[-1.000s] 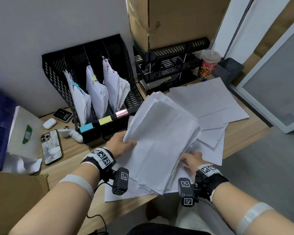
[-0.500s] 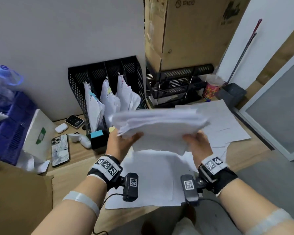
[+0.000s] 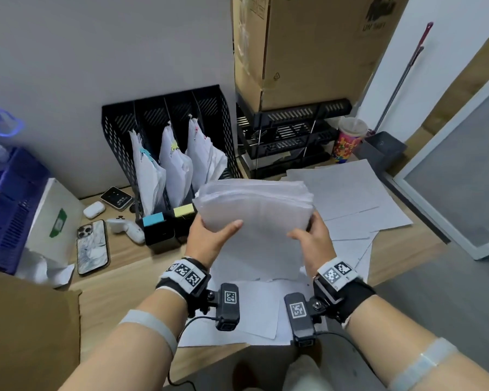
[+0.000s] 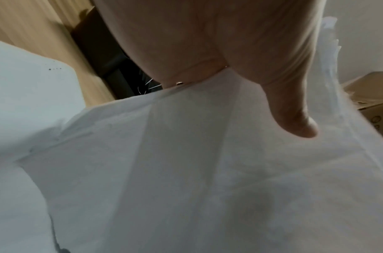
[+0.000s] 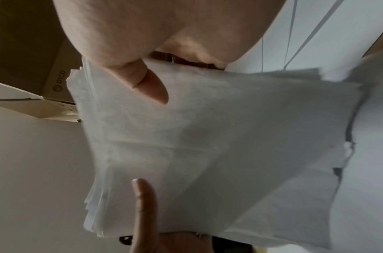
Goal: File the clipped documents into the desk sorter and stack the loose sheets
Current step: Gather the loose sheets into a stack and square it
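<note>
A thick stack of loose white sheets [image 3: 254, 218] stands upright on its lower edge above the desk. My left hand [image 3: 209, 235] grips its left side with the thumb in front, and my right hand [image 3: 311, 238] grips its right side. The left wrist view shows the thumb [image 4: 294, 123] pressed on the stack [image 4: 208, 171]. In the right wrist view both thumbs lie on the stack [image 5: 208, 137]. The black mesh desk sorter [image 3: 119, 131] behind holds three clipped documents [image 3: 148, 176]. More loose sheets [image 3: 350, 193] lie flat on the desk.
Left of the sorter lie a phone [image 3: 92, 246], an earbud case [image 3: 94, 209], a white controller [image 3: 124, 225] and a small display [image 3: 116, 196]. Black letter trays [image 3: 291, 136] under a cardboard box [image 3: 308, 46] and a cup [image 3: 347, 139] stand behind. A blue crate [image 3: 9, 210] is far left.
The stack has been lifted off the desk and turned from lying flat to standing upright between both hands. The view has tilted upward.
</note>
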Demonstrator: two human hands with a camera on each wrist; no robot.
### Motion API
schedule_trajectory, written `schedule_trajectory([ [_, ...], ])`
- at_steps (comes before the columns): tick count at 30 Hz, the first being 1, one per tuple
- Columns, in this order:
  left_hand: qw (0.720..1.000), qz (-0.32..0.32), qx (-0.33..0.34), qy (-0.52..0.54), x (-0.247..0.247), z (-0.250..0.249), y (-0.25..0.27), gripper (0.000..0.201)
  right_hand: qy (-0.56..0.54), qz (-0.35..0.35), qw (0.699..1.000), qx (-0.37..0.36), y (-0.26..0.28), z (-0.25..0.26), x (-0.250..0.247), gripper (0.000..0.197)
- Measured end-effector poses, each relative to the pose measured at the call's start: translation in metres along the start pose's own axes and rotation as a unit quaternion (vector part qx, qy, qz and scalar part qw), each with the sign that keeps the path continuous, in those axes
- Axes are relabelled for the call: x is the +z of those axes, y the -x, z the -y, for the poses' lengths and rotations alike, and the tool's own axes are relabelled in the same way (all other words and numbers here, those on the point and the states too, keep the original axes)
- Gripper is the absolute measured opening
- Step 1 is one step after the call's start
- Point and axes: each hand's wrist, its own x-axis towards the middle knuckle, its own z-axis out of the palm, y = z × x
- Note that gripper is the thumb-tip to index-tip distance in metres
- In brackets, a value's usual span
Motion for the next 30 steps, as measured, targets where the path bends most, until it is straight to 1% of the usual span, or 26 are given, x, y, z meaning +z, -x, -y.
schedule_trajectory([
  [2,1.000,-0.002,0.007,-0.010,0.006,0.000,0.002,0.049,0.004,-0.006,1.000,-0.011,-0.001,0.005,0.003,0.054],
  [4,0.999,-0.016,0.036,-0.008,0.012,-0.009,0.001,0.033,0.011,-0.007,0.999,-0.046,-0.001,0.015,0.005,0.048],
  [5,0.998,-0.029,0.050,0.009,0.015,-0.016,0.000,0.030,0.010,0.000,0.998,-0.068,0.000,0.023,0.007,0.042],
  [8,0.995,-0.042,0.078,0.054,0.019,-0.037,-0.006,0.031,-0.013,-0.007,0.992,-0.124,0.001,0.042,0.008,0.031],
  [10,0.995,-0.043,0.077,0.050,0.017,-0.038,-0.007,0.034,-0.016,-0.012,0.990,-0.137,0.001,0.040,0.003,0.031],
  [11,0.996,-0.043,0.066,0.039,0.014,-0.033,-0.007,0.040,-0.012,-0.014,0.992,-0.126,0.001,0.033,0.000,0.035],
  [13,0.998,-0.037,0.041,0.009,0.008,-0.017,-0.007,0.061,-0.014,-0.025,0.997,-0.075,0.000,0.013,-0.004,0.042],
  [14,0.999,-0.025,0.032,-0.010,0.006,-0.010,-0.007,0.068,-0.015,-0.032,0.998,-0.051,-0.001,0.005,-0.005,0.043],
  [16,0.998,0.013,0.029,-0.053,0.005,0.001,-0.007,0.068,-0.012,-0.039,0.999,-0.017,-0.008,-0.009,-0.007,0.042],
  [18,0.996,0.042,0.034,-0.072,0.011,0.008,-0.005,0.060,-0.007,-0.044,0.999,0.014,-0.013,-0.014,-0.007,0.040],
  [20,0.997,0.041,0.033,-0.055,0.017,0.011,-0.003,0.056,-0.009,-0.051,0.998,0.030,-0.017,-0.015,-0.007,0.046],
  [23,0.999,0.014,0.029,-0.035,0.018,0.015,-0.012,0.071,-0.013,-0.050,0.998,0.020,-0.021,-0.013,-0.010,0.054],
  [25,0.999,0.023,0.018,-0.042,0.021,0.018,-0.016,0.078,0.003,-0.037,0.999,0.037,-0.022,-0.015,-0.013,0.050],
  [27,0.999,0.026,0.008,-0.043,0.025,0.022,-0.015,0.080,0.023,-0.034,0.997,0.063,-0.022,-0.018,-0.013,0.036],
  [29,0.999,0.024,-0.002,-0.039,0.027,0.030,-0.012,0.076,0.053,-0.031,0.994,0.091,-0.022,-0.021,-0.014,0.024],
  [30,0.998,0.025,-0.005,-0.052,0.026,0.035,-0.012,0.070,0.076,-0.020,0.992,0.099,-0.022,-0.021,-0.015,0.018],
])
